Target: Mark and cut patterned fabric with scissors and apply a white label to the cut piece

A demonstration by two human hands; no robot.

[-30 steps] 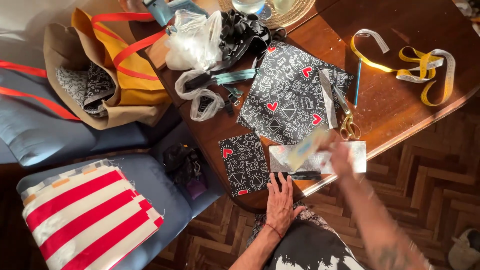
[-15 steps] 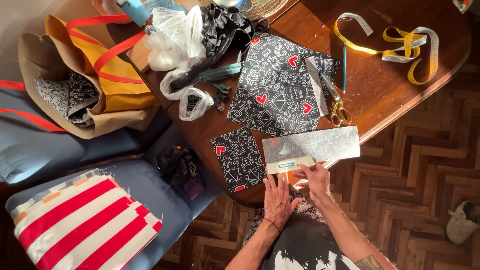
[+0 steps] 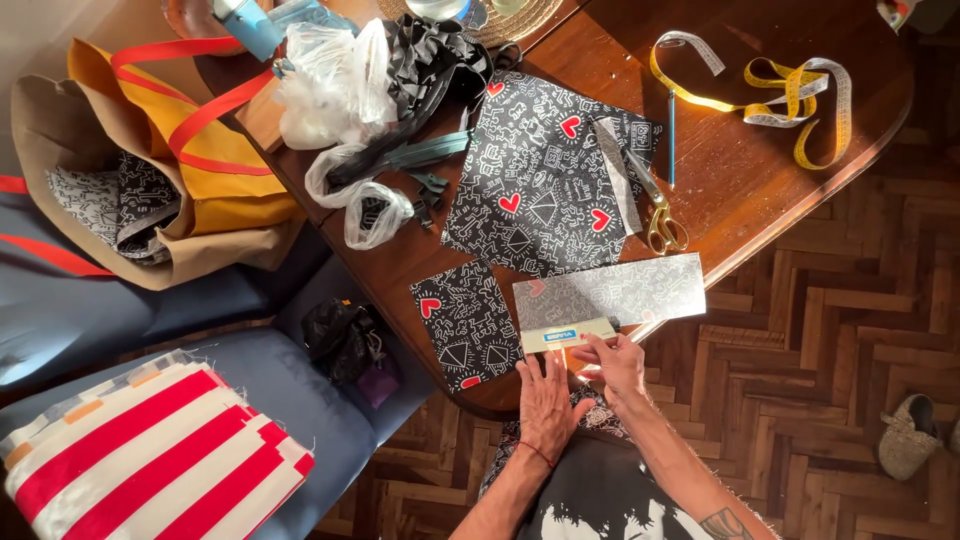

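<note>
Since a second ago, the right hand [image 3: 615, 362] has dropped to pinch a pale card [image 3: 567, 335] at the desk [image 3: 740, 180] edge, seemingly atop the grey fabric strip [image 3: 610, 296]. Left hand [image 3: 545, 403] lies open and flat beside it. Patterned cloth [image 3: 115, 205] fills the tan tote bag [image 3: 160, 160].

Striped fabric [image 3: 150, 450] cut off by frame edge, bottom-left.

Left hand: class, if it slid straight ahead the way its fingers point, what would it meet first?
The left hand points up the table toward the small pale ruler; it would likely meet its near edge first, then the transparent patterned sheet.
</note>
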